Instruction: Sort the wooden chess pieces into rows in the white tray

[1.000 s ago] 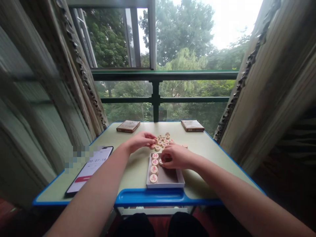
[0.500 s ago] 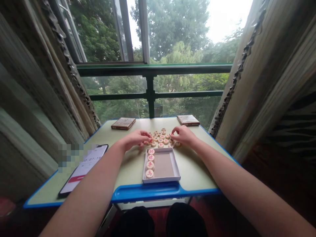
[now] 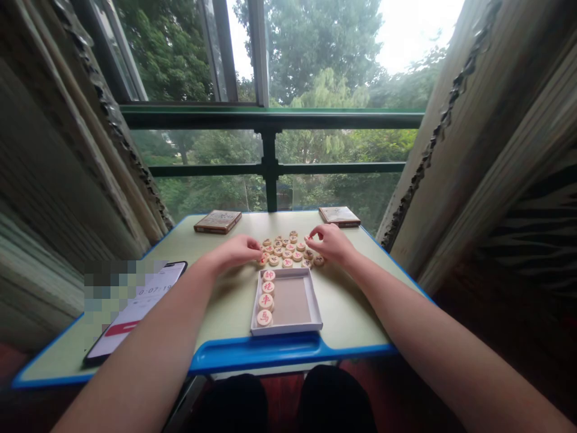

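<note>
The right hand (image 3: 332, 242) clamped its grip on one piece (image 3: 308, 239); the left hand (image 3: 235, 249) met another, grip unclear. One tray (image 3: 293, 300) held four pieces (image 3: 265, 301).

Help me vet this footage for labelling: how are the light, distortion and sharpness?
In the head view, the sky is washed out to white while the left curtain is dim; also in the head view, edges look stretched, markings on the loose pieces are soft, and the red-marked pieces in the box read more clearly.
</note>
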Demonstrator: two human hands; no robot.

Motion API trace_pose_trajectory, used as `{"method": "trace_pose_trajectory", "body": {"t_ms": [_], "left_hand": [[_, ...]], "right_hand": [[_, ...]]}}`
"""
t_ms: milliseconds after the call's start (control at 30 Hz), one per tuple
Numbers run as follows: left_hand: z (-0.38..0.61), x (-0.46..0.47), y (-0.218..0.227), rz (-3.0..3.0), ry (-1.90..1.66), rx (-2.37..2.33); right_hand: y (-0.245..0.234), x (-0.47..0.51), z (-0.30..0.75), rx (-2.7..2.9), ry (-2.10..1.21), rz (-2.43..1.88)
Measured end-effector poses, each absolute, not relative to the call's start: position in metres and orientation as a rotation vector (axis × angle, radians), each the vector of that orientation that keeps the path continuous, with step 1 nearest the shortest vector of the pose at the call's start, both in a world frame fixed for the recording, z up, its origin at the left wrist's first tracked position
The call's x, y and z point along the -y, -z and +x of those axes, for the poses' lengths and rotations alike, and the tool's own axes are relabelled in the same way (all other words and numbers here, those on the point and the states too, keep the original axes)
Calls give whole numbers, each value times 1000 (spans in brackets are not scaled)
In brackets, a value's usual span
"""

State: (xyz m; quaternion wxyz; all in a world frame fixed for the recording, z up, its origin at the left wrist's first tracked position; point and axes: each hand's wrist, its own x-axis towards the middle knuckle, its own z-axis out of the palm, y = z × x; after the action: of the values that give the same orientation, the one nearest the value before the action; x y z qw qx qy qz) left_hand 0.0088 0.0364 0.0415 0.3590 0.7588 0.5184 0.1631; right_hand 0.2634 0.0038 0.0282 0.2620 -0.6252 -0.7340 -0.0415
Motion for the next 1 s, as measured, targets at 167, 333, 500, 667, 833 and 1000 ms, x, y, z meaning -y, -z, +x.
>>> {"method": "trace_pose_trajectory", "body": {"t_ms": [167, 333, 500, 667, 833, 1000], "left_hand": [[9, -32, -44, 2034, -333, -1422], [9, -35, -46, 2061, -478, -1505], [17, -37, -45, 2094, -812, -1467], [35, -25, -42, 1957, -877, -1046], [42, -13, -47, 1848, -678, -885], [39, -19, -48, 1729, -762, -1041]], "right_hand": [[-26, -4, 264, 1929, 124, -1673], [-25, -4, 262, 1922, 98, -1597], [-27, -2, 261, 1880, 113, -1562], [-34, 13, 243, 2064, 135, -1208], [-36, 29, 222, 2145, 150, -1063], [-28, 17, 234, 2038, 35, -1187]]}}
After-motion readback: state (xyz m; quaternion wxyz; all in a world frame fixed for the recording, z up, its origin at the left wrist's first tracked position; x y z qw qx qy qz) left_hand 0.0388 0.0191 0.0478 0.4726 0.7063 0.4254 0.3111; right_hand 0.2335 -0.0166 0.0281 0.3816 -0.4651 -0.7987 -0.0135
